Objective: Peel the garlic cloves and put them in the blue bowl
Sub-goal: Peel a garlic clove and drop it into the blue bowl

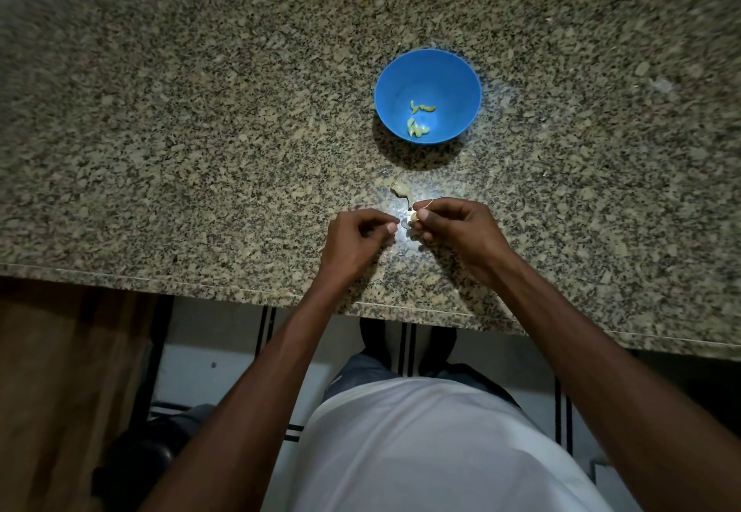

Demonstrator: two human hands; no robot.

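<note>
A blue bowl stands on the granite counter, with several pale peeled garlic cloves lying in its bottom. Nearer to me, my right hand pinches a small garlic clove between thumb and fingers, a thin strand of skin curling up from it. My left hand is just left of it, its fingers curled with thumb and forefinger pinched together; whether they hold a bit of skin I cannot tell. A piece of garlic with loose skin lies on the counter just beyond my hands.
The speckled granite counter stretches wide to both sides, its front edge close behind my wrists. A few bits of peel lie on the counter under my hands. Below the edge are tiled floor and a wooden panel at the left.
</note>
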